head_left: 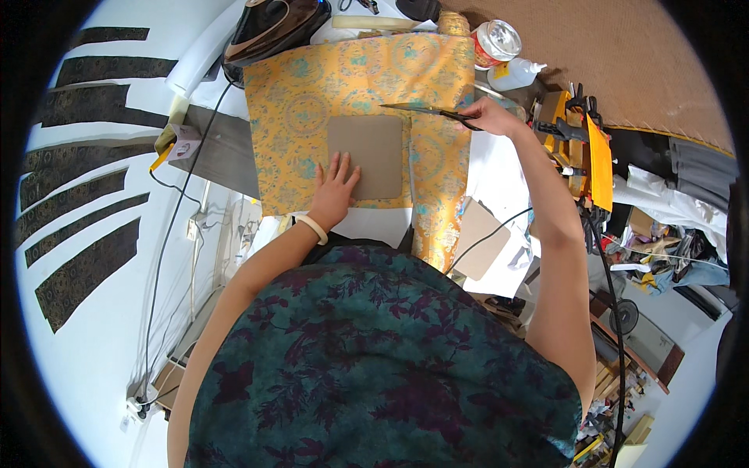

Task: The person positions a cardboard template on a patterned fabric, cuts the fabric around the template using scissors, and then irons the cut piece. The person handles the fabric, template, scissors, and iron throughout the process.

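Observation:
A yellow-gold brocade cloth (296, 86) with blue-green motifs lies spread before me. On it rests a grey-brown square board (374, 148) with rounded corners. My left hand (335, 191) lies flat on the board's lower left part, fingers spread. My right hand (497, 117) grips dark-handled scissors (421, 108) beyond the board's top right corner. Their blades point left over the cloth, just past the board's far edge. A strip of the cloth right of the board reaches farther toward me than the rest. From here, whether the blades have cloth between them is too small to tell.
A dark iron (277, 27) stands at the far left of the cloth. Beyond its right corner are a red-and-silver tin (497, 40) and a white squeeze bottle (515, 74). Orange clamps (599, 164) stand at right. A black cable (183, 187) hangs at left.

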`<state>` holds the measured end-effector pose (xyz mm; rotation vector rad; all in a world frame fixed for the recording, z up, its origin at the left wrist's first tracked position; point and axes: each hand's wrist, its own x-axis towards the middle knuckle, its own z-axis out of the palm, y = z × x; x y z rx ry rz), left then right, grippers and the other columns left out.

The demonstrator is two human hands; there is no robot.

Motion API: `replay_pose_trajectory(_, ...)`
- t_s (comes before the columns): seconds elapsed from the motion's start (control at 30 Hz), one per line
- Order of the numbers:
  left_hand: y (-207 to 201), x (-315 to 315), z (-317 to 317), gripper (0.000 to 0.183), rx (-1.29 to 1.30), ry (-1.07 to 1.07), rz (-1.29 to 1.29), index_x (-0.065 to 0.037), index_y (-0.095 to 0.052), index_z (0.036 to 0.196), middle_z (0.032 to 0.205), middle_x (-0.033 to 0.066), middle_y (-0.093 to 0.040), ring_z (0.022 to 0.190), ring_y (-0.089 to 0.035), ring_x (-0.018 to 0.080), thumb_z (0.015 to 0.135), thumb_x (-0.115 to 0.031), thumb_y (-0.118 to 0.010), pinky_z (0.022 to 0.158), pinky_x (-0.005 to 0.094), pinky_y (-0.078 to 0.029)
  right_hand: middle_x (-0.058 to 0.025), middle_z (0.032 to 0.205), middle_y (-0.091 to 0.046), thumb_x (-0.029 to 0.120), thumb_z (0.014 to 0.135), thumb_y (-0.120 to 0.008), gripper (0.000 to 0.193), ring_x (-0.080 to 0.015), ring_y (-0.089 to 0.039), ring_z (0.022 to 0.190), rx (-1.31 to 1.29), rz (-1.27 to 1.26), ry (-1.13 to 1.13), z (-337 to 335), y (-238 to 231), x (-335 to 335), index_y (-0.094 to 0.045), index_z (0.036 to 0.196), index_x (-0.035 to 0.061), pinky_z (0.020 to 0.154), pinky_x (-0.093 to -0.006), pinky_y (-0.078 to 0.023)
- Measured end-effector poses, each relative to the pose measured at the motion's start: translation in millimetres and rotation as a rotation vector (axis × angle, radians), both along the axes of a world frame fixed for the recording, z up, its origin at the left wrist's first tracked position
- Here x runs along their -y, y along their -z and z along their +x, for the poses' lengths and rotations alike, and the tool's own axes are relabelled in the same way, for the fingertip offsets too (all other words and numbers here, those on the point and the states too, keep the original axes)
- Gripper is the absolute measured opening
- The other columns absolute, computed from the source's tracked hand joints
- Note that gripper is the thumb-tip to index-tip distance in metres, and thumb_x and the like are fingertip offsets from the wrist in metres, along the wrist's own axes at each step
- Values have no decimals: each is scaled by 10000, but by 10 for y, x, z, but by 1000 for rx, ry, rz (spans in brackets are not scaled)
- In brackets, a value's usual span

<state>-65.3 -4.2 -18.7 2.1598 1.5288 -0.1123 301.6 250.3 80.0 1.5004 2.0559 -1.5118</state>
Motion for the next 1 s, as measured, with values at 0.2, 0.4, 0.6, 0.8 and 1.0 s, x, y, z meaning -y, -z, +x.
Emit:
replay_pose_trajectory(0.2, 6, 14, 3, 790, -12, -1, 13, -170, -414, 1559, 1712, 161, -185, 1602, -107, 373, 864, -223, -786, 1208, 685, -204, -28, 937, -764, 428, 800, -888, 440, -119, -650, 882, 146, 51, -27, -274, -127, 9, -823, 1115, 127, 820, -293, -506)
replay_pose_trajectory(0.4, 9, 11, 3, 789, -8, 7, 30, -168, -417, 1556, 1713, 164, -182, 1602, -107, 376, 862, -218, -788, 1207, 690, -205, 10, 887, -746, 358, 830, -888, 416, -77, -605, 824, 107, 16, -51, -247, 49, -93, -810, 1139, 89, 787, -269, -493)
replay_pose_trajectory(0.6, -22, 1, 5, 799, -3, 3, 0, -158, -403, 1568, 1719, 168, -156, 1604, -80, 383, 869, -221, -786, 1215, 686, -190, 24, 845, -739, 363, 826, -888, 415, -76, -605, 801, 93, -12, -80, -254, 22, -146, -812, 1128, 88, 758, -268, -483)
replay_pose_trajectory(0.8, -85, -19, 3, 813, -25, 19, -39, -143, -384, 1586, 1723, 178, -131, 1605, -52, 391, 881, -224, -779, 1226, 679, -171, 2, 820, -738, 408, 797, -896, 369, -109, -631, 758, 104, 47, -64, -429, 105, -141, -844, 1022, 120, 739, -282, -495)
replay_pose_trajectory(1.0, -72, -18, 0, 815, -32, 23, -32, -144, -372, 1591, 1722, 181, -134, 1605, -53, 395, 885, -222, -772, 1224, 687, -167, 5, 862, -760, 410, 832, -876, 432, -75, -614, 793, -51, -24, -98, -356, 201, -174, -816, 1113, 87, 770, -276, -499)
